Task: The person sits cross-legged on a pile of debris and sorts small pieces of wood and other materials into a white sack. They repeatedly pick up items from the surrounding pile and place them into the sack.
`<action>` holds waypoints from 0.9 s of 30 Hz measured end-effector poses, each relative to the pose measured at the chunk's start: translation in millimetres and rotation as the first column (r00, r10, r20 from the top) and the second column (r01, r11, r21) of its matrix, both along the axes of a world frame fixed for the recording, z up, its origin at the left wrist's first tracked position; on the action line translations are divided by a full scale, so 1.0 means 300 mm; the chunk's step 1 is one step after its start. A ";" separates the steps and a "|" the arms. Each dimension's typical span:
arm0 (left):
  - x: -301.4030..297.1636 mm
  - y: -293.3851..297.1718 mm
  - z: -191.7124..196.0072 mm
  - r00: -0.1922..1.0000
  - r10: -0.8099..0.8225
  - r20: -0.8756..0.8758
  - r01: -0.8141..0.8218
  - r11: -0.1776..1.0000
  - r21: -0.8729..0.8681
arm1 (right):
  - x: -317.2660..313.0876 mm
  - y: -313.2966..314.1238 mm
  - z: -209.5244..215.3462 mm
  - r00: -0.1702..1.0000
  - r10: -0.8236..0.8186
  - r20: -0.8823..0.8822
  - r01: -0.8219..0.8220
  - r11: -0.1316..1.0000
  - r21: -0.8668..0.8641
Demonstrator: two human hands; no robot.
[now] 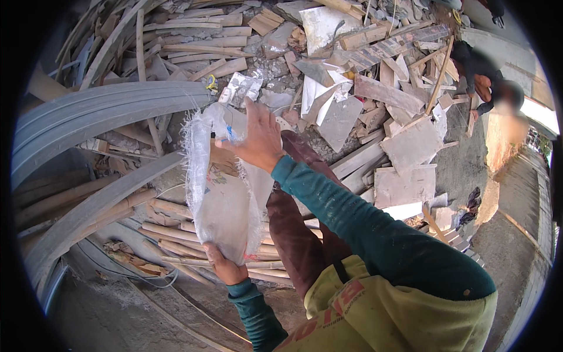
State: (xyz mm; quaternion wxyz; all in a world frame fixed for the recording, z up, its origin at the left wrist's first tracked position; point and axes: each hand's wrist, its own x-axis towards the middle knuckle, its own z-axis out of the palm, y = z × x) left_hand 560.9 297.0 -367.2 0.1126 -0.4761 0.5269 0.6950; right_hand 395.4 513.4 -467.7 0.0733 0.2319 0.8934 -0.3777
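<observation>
A white, translucent woven sack (pixel 202 193) with frayed edges stretches between my two hands, its mouth gaping. My left hand (pixel 227 268) is closed on the sack's near end, its fingers partly hidden by the material. At the far end, my right hand (pixel 261 138) lies against the sack with its fingers spread and its thumb pointing left. A blue mark shows on the sack between that thumb and the fingers. Part of a brownish surface shows through the sack's mouth.
Long grey curved strips (pixel 111 108) lie at the left, above bamboo poles (pixel 170 234). Broken boards and tile pieces (pixel 410 144) cover the ground ahead and to the right. A yellow tape measure (pixel 211 81) lies beyond the sack. Another person (pixel 484 76) crouches at the far right, handling wood.
</observation>
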 end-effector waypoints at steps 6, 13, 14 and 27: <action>-0.035 0.030 0.031 0.993 -0.113 0.043 0.114 0.993 -0.021 | 0.198 -0.037 -0.089 0.918 0.092 0.386 0.067 0.923 -0.379; -0.028 0.042 0.024 0.996 -0.087 0.011 0.087 0.996 0.026 | 0.259 -0.198 -0.171 0.887 0.210 0.412 0.002 0.889 -0.457; -0.031 0.029 0.027 0.998 -0.060 -0.014 0.061 0.997 0.042 | 0.255 -0.199 -0.167 0.940 0.151 0.306 0.019 0.872 -0.489; -0.284 -0.133 0.324 0.912 -0.236 -0.335 0.117 0.934 -0.338 | 0.017 0.061 0.454 0.918 -0.090 -0.386 -0.212 0.711 -0.671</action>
